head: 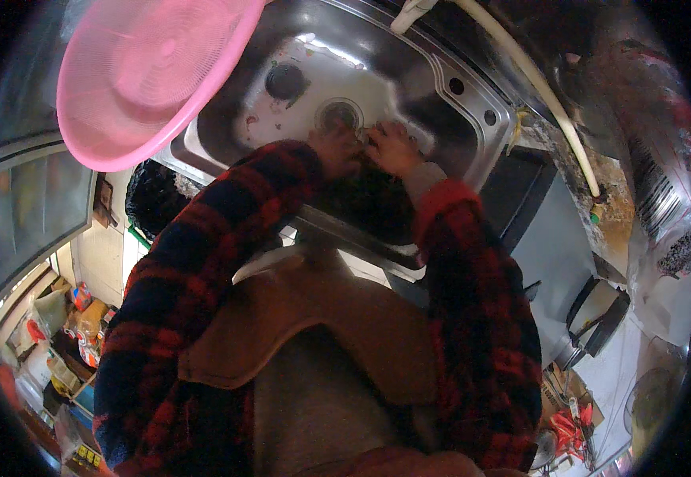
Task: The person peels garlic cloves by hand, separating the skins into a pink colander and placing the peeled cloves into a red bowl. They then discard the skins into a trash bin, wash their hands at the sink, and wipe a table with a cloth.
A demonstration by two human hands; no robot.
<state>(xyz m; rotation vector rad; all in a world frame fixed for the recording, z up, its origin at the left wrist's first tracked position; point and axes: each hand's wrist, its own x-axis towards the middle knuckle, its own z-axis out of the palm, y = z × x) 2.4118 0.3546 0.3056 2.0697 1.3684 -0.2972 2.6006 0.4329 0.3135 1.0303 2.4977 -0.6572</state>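
Both my hands are down inside a stainless steel sink [375, 89], close together by its round drain [338, 109]. My left hand [336, 149] is at the drain's near edge; its fingers are dim and blurred. Just to the right is my right hand [394, 148], fingers bent downward over a dark patch. Whether either hand holds anything is hidden by shadow. A dark round disc [284, 81] lies on the sink floor beyond the drain, with small reddish and green scraps [251, 120] around it.
A pink plastic colander [166, 53] overhangs the sink's left side. A pale faucet spout [411, 15] reaches over the far rim, and a cream hose [536, 77] curves down at right. A black bag-lined bin [153, 200] stands below left. A plastic bag [655, 179] hangs at far right.
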